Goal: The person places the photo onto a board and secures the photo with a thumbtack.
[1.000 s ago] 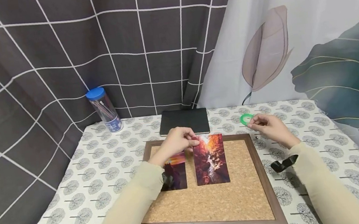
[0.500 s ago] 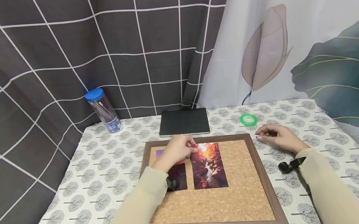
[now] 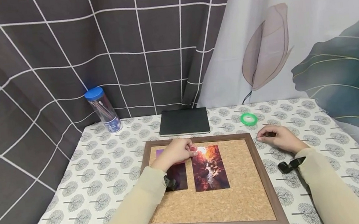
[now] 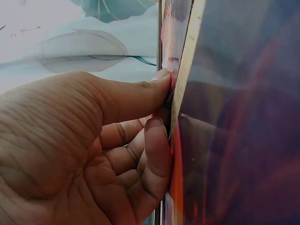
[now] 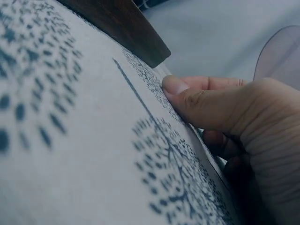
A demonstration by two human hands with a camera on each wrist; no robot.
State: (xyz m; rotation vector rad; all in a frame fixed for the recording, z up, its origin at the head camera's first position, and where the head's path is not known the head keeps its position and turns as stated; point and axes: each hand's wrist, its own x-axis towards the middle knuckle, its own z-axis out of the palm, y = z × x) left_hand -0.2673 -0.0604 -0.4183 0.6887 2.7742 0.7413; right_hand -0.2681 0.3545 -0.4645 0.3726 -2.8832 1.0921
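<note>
My left hand (image 3: 176, 153) is at the upper left corner of an orange and red forest-stream photo (image 3: 210, 169), pinching it between thumb and fingers. This photo lies on a cork board (image 3: 247, 178) with a brown wooden frame. Beside it, partly under my left wrist, is a second photo (image 3: 180, 176) in dark purple tones. In the left wrist view, the thumb (image 4: 136, 99) meets the photo's edge. To the right of the frame, my right hand (image 3: 280, 138) rests low on the tablecloth with thumb and fingers curled together. Whatever lies between those fingertips is hidden.
A green tape roll (image 3: 248, 119) lies behind my right hand. Past the board's far edge is a black notebook (image 3: 184, 122). A clear tube with a blue lid (image 3: 103, 109) stands at the back left, near the dark grid curtain (image 3: 117, 34).
My right hand has let go of the green tape roll and moved nearer me, where a small dark object lay. My left hand has lowered the forest photo slightly toward me onto the cork.
</note>
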